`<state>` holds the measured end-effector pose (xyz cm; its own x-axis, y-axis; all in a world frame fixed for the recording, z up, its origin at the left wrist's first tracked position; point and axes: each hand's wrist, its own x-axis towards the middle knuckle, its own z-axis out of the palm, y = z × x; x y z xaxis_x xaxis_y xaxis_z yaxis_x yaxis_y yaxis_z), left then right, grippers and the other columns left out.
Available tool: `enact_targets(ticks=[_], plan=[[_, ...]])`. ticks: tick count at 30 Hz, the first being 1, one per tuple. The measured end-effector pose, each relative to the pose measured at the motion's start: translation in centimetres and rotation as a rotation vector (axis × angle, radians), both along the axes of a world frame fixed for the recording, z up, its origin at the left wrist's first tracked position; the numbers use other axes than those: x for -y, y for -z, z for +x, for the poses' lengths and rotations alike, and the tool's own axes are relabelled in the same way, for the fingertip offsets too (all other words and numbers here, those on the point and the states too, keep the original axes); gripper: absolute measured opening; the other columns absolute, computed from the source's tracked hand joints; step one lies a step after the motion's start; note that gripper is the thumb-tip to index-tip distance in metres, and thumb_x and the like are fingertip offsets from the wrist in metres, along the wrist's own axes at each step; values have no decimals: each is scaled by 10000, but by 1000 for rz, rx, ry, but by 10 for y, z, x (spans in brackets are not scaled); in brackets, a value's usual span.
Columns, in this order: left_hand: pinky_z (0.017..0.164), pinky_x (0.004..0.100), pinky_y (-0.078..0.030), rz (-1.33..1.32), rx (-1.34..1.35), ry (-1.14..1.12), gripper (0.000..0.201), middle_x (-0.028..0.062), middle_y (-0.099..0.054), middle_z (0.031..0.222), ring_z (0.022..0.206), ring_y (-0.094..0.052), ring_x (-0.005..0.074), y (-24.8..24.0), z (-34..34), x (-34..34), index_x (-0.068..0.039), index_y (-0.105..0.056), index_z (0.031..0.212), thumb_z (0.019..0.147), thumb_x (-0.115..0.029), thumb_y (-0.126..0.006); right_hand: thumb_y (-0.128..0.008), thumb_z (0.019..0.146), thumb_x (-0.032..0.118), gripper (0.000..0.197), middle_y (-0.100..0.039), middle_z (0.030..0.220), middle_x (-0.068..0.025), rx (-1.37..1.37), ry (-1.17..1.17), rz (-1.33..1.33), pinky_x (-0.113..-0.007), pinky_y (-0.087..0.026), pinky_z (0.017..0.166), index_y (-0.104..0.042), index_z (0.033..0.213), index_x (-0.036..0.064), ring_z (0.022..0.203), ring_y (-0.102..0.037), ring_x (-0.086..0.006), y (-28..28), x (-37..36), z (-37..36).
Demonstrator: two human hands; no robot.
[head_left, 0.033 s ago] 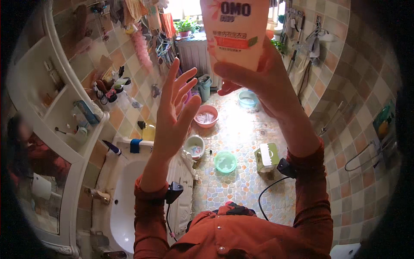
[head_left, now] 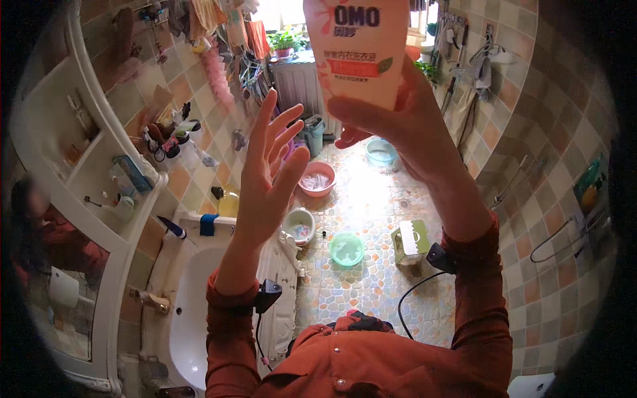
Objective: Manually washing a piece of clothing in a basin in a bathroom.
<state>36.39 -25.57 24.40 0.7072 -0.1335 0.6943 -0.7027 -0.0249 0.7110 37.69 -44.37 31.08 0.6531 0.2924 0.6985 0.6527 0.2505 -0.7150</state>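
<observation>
High in front of me, my right hand (head_left: 405,126) grips a pale pink laundry detergent bottle (head_left: 358,50) near its lower end, thumb across the front. The bottle's top runs out of the picture, and its printed label with a red band faces me. My left hand (head_left: 265,176) is raised to the left of the bottle, apart from it, fingers spread and nothing in them.
On the pebble-patterned floor stand a green basin (head_left: 347,249), a pink basin (head_left: 317,179), a blue basin (head_left: 381,152), a white pot (head_left: 298,227) and a green-and-white box (head_left: 413,240). A white sink (head_left: 192,331) and a mirrored cabinet (head_left: 126,255) are at left.
The bottle has tilted and shifted slightly to the left in my right hand. My left hand stays where it was.
</observation>
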Motion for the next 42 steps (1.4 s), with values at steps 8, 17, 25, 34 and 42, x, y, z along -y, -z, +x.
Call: enact_targets(ticks=[8, 17, 25, 34, 42], plan=[[1042, 472, -333, -17, -21, 7, 802, 183, -428, 1358, 1253, -433, 315, -3, -2, 0, -170, -217, 1458, 832, -427, -648, -804, 711, 212, 584, -651, 962, -100, 141, 236, -225, -246, -568, 595, -493, 1169, 28, 773, -653, -133, -19, 16, -1], [1056, 489, -299, -10, 12, 69, 731, 174, -419, 1368, 1263, -420, 318, 2, 0, -3, -140, -217, 1456, 874, -325, -618, -774, 741, 203, 606, -651, 1008, -104, 248, 318, -343, -256, -571, 528, -478, 1254, 78, 776, -671, -152, -32, 21, -12], [1054, 532, -276, 29, 14, 50, 676, 156, -416, 1381, 1279, -404, 325, 7, 5, -8, -156, -240, 1450, 894, -313, -591, -786, 724, 217, 627, -642, 992, -80, 262, 387, -440, -221, -557, 541, -482, 1252, 69, 771, -650, -120, -37, 22, -13], [1049, 532, -288, 20, 8, 58, 673, 159, -420, 1377, 1275, -411, 326, 7, 4, -6, -158, -262, 1442, 886, -329, -601, -792, 712, 197, 629, -632, 1012, -83, 373, 492, -476, -225, -559, 565, -489, 1248, 70, 804, -642, -120, -35, 27, -12], [1050, 538, -281, 34, -15, 44, 663, 145, -420, 1380, 1275, -410, 322, 7, 5, -6, -161, -274, 1437, 887, -342, -598, -772, 739, 182, 643, -636, 1011, -111, 164, 343, -481, -268, -582, 573, -451, 1288, 85, 789, -663, -155, -35, 31, -13]])
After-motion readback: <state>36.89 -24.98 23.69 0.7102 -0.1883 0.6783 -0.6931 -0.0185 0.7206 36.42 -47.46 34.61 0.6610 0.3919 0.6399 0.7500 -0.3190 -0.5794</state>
